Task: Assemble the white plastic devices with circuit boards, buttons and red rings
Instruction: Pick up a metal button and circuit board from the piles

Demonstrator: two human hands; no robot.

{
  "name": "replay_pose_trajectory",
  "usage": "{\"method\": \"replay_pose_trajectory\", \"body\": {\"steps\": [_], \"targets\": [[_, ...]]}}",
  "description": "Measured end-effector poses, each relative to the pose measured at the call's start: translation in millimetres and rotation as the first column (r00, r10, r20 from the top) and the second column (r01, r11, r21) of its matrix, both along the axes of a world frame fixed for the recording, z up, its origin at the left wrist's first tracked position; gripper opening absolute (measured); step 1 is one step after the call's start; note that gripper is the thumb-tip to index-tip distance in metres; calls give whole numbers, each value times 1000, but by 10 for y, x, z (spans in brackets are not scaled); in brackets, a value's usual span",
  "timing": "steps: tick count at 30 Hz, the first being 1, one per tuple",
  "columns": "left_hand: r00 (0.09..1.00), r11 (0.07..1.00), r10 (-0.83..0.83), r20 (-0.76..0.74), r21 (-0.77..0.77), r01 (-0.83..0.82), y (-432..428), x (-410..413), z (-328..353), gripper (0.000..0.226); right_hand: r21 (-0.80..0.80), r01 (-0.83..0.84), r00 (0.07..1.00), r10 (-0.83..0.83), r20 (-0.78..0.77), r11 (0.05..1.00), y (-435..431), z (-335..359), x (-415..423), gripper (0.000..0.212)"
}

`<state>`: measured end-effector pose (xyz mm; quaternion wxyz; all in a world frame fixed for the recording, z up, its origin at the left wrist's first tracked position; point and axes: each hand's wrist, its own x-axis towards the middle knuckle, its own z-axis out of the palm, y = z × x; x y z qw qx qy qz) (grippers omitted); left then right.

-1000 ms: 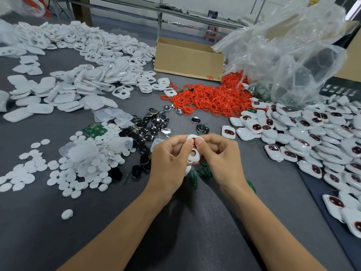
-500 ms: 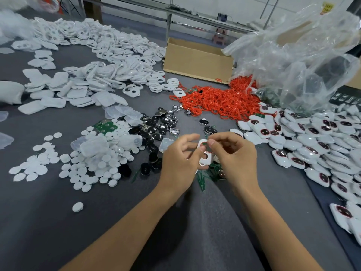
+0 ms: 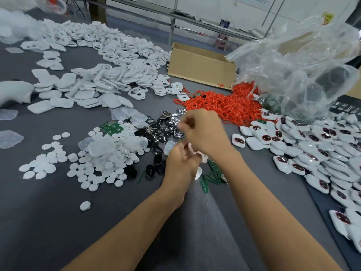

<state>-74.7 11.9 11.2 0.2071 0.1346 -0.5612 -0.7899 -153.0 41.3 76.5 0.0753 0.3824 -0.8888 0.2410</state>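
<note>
Left hand [image 3: 178, 163] has the white shell [image 3: 202, 157] pinched low over the table, just beside the green boards [image 3: 214, 166]. My guess is it's held there so the next part can drop straight in. Right hand [image 3: 205, 132] is out over the black buttons [image 3: 166, 126], but it's too blurry to tell if it's got one or is empty. The red rings [image 3: 220, 106] are heaped just behind and the finished ones [image 3: 312, 145] are piled off to the right, so everything's an easy reach.
</note>
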Motion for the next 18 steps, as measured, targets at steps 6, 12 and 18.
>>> {"method": "replay_pose_trajectory", "body": {"steps": [6, 12, 18], "targets": [[991, 999, -51, 122, -5, 52, 2, -6, -5, 28, 438, -174, 984, 167, 53, 882, -555, -81, -22, 25], [994, 982, -102, 47, 162, 93, 26, 19, 64, 29, 429, -183, 974, 222, -41, 884, -584, -5, -89, 22], [998, 982, -12, 64, 191, 0, -5, 65, 71, 28, 2, -145, 989, 144, 34, 989, -11, 306, -232, 11]]}}
